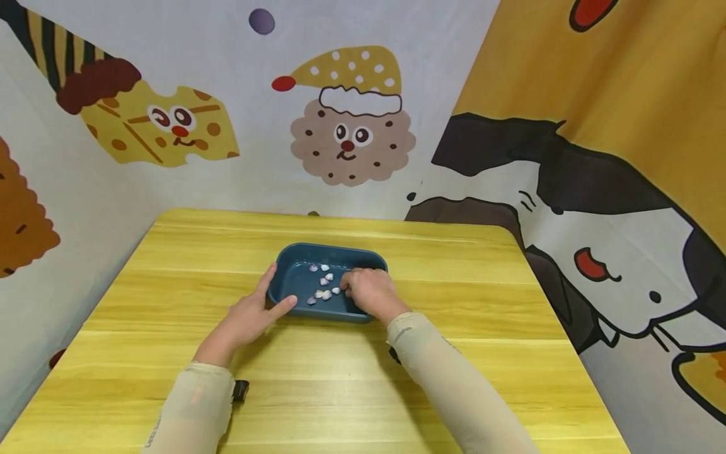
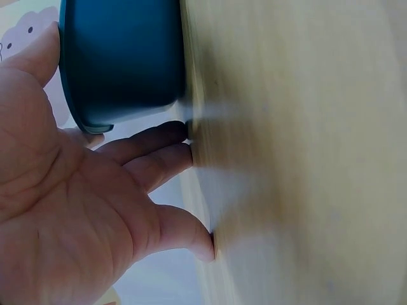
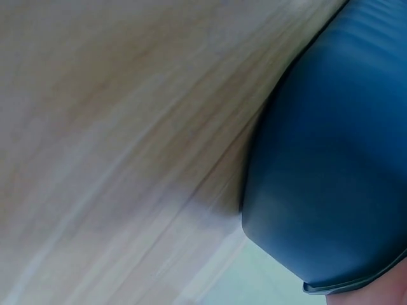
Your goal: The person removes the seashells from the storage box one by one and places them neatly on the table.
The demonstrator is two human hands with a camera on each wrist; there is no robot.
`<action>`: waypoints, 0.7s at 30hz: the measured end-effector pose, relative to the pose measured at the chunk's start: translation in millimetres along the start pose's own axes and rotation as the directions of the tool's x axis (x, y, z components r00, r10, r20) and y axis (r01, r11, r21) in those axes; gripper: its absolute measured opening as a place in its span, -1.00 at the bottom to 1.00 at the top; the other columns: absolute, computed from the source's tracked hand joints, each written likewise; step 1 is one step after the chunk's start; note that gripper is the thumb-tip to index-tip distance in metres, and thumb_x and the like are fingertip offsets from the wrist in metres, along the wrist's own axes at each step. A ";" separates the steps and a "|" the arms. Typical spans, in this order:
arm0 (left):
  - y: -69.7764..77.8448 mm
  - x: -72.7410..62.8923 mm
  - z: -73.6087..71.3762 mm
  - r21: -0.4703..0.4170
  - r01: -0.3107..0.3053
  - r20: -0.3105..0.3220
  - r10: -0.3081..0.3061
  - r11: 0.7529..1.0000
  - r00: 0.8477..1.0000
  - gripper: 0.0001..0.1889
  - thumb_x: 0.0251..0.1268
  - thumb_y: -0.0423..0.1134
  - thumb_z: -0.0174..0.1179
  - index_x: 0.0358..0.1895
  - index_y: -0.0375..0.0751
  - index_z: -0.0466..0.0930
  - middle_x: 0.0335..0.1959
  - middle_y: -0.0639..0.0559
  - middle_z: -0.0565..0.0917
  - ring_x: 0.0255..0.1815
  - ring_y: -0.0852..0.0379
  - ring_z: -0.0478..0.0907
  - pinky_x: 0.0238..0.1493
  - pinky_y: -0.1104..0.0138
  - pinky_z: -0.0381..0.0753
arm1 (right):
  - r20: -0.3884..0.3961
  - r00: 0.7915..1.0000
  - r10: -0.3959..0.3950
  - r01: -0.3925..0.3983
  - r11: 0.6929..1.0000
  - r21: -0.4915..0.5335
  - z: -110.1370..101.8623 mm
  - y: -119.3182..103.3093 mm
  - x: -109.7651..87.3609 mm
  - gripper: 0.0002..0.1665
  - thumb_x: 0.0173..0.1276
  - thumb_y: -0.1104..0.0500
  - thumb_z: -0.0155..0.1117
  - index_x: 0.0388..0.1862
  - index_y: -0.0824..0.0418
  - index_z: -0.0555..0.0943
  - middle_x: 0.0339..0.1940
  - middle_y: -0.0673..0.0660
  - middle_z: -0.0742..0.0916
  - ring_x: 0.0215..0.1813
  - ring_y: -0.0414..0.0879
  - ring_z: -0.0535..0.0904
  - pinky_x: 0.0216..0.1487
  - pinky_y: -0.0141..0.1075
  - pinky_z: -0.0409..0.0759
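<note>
Now shells (pale, some purplish) lie in the tray; my left grip spreads against its end, my right grip curls inside, holding what I cannot tell.

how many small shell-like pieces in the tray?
8 visible small shell-like pieces, all in the blue tray: two toward the far wall, two around the middle, four nearer the front wall. The right hand may hide more.

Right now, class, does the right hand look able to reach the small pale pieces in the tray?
Probably yes: the right hand is inside the tray, just right of the small pale pieces, and nothing covers them. The left hand is at the left end, out of the way.
</note>
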State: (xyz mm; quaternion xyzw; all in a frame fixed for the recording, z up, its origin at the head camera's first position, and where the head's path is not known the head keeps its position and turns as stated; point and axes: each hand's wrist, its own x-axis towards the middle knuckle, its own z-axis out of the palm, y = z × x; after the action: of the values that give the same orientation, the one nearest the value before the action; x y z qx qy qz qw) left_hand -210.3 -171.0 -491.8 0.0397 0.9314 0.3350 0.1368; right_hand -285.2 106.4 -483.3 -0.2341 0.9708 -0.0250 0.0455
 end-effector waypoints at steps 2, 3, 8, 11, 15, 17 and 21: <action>-0.8 -0.3 0.3 0.000 0.001 -0.003 -0.001 1.000 1.000 0.11 0.49 0.58 -0.12 0.78 0.17 -0.52 0.61 -0.58 0.25 0.41 -0.66 0.47 0.43 -0.53 0.30 | 0.009 1.000 0.001 -0.001 1.000 -0.006 -0.1 -0.7 0.3 -0.81 0.60 0.00 0.34 0.07 -0.12 0.80 0.09 -0.09 0.85 0.13 -0.10 0.77 0.13 -0.09 0.73; -1.1 -0.5 0.4 0.000 0.002 -0.004 -0.002 1.000 1.000 0.11 0.50 0.57 -0.11 0.78 0.17 -0.52 0.61 -0.59 0.25 0.41 -0.65 0.47 0.43 -0.53 0.31 | 0.016 1.000 0.000 0.000 1.000 -0.010 0.1 -0.9 0.7 -0.82 0.60 0.00 0.33 0.07 -0.12 0.79 0.08 -0.09 0.85 0.12 -0.10 0.77 0.12 -0.10 0.73; -1.6 -0.4 0.1 -0.005 0.008 -0.010 -0.008 1.000 1.000 0.10 0.51 0.56 -0.11 0.78 0.17 -0.52 0.64 -0.56 0.21 0.45 -0.67 0.42 0.47 -0.58 0.16 | 0.046 0.999 0.002 -0.001 1.000 -0.030 -1.0 -2.9 3.1 -0.81 0.65 -0.02 0.27 0.09 -0.09 0.75 0.07 -0.06 0.83 0.09 -0.09 0.74 0.11 -0.10 0.72; -1.0 -1.1 -0.5 -0.009 0.011 -0.011 -0.011 1.000 1.000 0.10 0.50 0.57 -0.12 0.78 0.19 -0.53 0.65 -0.54 0.19 0.48 -0.67 0.39 0.49 -0.61 0.08 | 0.045 0.999 -0.003 0.005 0.999 -0.038 -1.6 -3.5 3.7 -0.81 0.65 -0.04 0.26 0.07 -0.07 0.74 0.04 -0.05 0.83 0.06 -0.09 0.74 0.08 -0.11 0.71; 1.4 -2.9 -1.5 -0.018 0.008 -0.010 -0.009 1.000 1.000 0.08 0.53 0.54 -0.10 0.77 0.19 -0.54 0.66 -0.54 0.18 0.49 -0.67 0.37 0.49 -0.59 0.10 | 0.027 1.000 -0.008 0.008 1.000 -0.026 -0.9 -2.5 3.7 -0.83 0.62 -0.06 0.31 0.00 -0.06 0.73 -0.04 -0.07 0.83 -0.03 -0.12 0.72 0.02 -0.13 0.70; 2.3 -3.3 -1.9 -0.019 0.007 -0.009 -0.008 1.000 1.000 0.08 0.53 0.54 -0.10 0.78 0.18 -0.53 0.66 -0.54 0.18 0.50 -0.67 0.37 0.50 -0.59 0.09 | 0.021 1.000 -0.001 0.001 1.000 -0.019 0.1 -1.5 4.0 -0.85 0.60 -0.07 0.34 -0.05 -0.06 0.72 -0.09 -0.09 0.83 -0.08 -0.14 0.71 -0.02 -0.15 0.68; 2.4 -2.9 -1.2 -0.011 0.005 -0.009 -0.005 1.000 1.000 0.09 0.51 0.57 -0.12 0.78 0.17 -0.51 0.65 -0.54 0.19 0.50 -0.66 0.36 0.52 -0.60 -0.01 | 0.049 0.999 0.022 -0.021 1.000 -0.012 1.2 -0.7 5.2 -0.84 0.59 -0.09 0.35 -0.13 -0.05 0.68 -0.19 -0.10 0.79 -0.19 -0.16 0.64 -0.13 -0.21 0.63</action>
State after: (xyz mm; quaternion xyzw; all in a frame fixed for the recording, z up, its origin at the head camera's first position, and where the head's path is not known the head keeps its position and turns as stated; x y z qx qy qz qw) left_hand -207.9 -170.4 -488.8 0.0350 0.9302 0.3400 0.1337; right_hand -289.4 103.4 -484.9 -0.2244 0.9720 -0.0130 0.0682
